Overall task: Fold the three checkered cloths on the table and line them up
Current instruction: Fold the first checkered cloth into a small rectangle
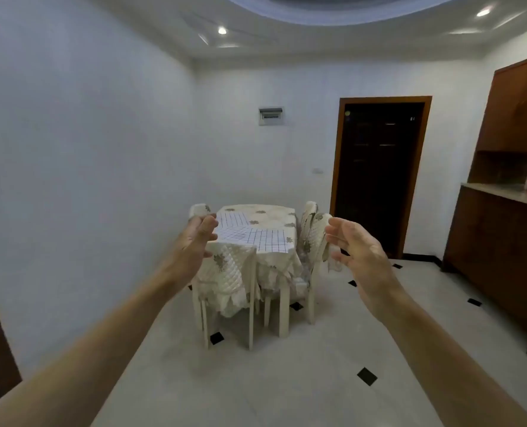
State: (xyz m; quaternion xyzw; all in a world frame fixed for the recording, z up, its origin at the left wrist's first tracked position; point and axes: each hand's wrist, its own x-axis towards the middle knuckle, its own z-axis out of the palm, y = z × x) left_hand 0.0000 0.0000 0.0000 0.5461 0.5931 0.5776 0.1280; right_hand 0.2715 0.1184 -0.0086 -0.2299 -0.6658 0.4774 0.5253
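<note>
From the head camera, three checkered cloths lie on the table (271, 214) across the room, white with a thin dark grid. They are spread flat on its flowered, quilted cover. The far cloth (232, 219) sits at the left. The skewed cloth (233, 234) lies just in front of it. The near cloth (271, 241) reaches the table's front edge. The left hand (196, 238) and the right hand (358, 251) hang in the air with loose fingers, holding nothing.
</note>
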